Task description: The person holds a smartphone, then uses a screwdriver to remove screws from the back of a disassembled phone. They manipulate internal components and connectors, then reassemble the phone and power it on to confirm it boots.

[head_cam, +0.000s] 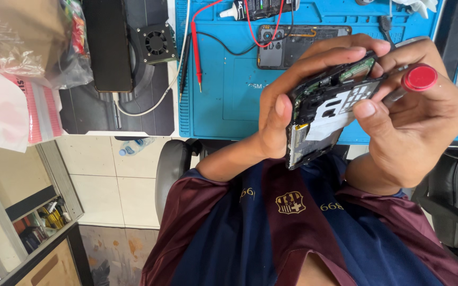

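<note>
The left hand [292,100] grips an opened phone [327,108] by its edge, lifted above the near edge of the blue work mat [223,95]. The right hand [414,122] closes around a red-capped screwdriver [417,78], thumb pressed on the phone's exposed inside. A second phone's back [292,45] lies at the mat's far edge beside 1 red probe [196,53].

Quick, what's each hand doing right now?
Left hand: closed around the opened phone.
Right hand: closed on the red-capped screwdriver, thumb on the phone.
</note>
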